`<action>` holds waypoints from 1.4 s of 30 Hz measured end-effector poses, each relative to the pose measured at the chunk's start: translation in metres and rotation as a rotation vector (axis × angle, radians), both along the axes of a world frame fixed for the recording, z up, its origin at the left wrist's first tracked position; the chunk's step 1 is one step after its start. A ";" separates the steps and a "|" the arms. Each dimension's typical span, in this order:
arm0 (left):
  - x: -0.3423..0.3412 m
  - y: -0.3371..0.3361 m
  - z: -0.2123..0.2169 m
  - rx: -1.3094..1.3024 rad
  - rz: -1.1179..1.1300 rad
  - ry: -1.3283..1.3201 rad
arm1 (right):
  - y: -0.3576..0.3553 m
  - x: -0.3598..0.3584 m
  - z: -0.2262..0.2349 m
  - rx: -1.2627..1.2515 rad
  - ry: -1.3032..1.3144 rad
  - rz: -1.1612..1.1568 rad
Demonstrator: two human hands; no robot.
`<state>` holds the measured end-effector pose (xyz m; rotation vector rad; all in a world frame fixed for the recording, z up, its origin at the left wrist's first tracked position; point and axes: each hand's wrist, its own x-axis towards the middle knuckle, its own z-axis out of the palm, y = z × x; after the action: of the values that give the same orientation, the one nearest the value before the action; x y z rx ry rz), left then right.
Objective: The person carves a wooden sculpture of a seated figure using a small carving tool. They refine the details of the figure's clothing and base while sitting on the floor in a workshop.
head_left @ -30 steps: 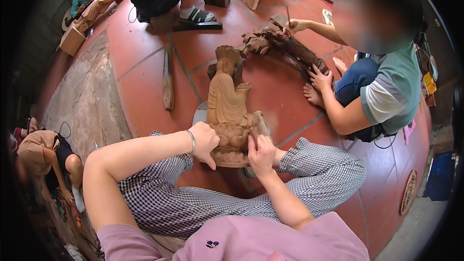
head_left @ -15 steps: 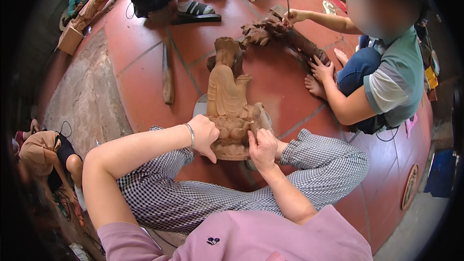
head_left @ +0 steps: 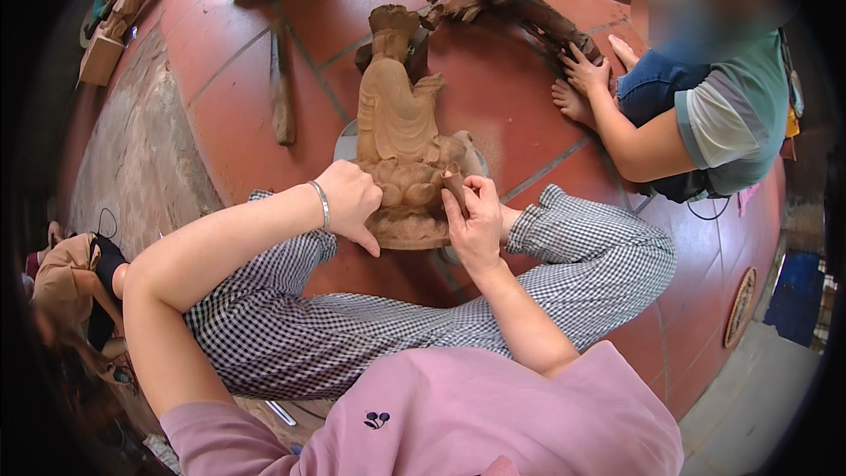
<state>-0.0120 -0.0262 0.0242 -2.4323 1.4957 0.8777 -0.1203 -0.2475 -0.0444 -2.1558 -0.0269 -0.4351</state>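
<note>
above red tiles [head_left: 520,123], brown roll [head_left: 454,192] — pinched by right hand [head_left: 477,227] beside carved figure [head_left: 389,119] — is being exposed further; left hand's [head_left: 346,200] grip unclear.

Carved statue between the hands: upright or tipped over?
Upright: the statue has its base low between the left hand and right hand, its head above.

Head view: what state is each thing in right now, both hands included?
Seated wooden figure: upright on its carved base.
Left hand: against the base's side, thumb pointing down.
Right hand: closed on a small brown piece.
Bracelet: worn on the left wrist.
Wooden bar: lying on the tiles.
Dark carving: lying lengthwise, a co-worker's hand on it.
</note>
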 end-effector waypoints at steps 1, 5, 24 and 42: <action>0.002 -0.004 0.006 0.040 0.010 0.026 | -0.001 0.002 -0.002 -0.074 -0.033 0.002; 0.002 -0.003 0.008 0.083 0.020 0.056 | -0.006 -0.007 -0.006 -0.089 -0.020 0.035; 0.000 0.003 -0.003 -0.037 0.001 -0.013 | -0.003 0.003 0.005 -0.155 -0.070 0.084; 0.006 0.003 0.002 -0.010 -0.039 0.046 | 0.003 0.053 0.018 -0.183 0.000 0.104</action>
<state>-0.0056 -0.0235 0.0261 -2.3971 1.5606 0.9267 -0.0674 -0.2448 -0.0262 -2.3218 -0.1844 -0.3846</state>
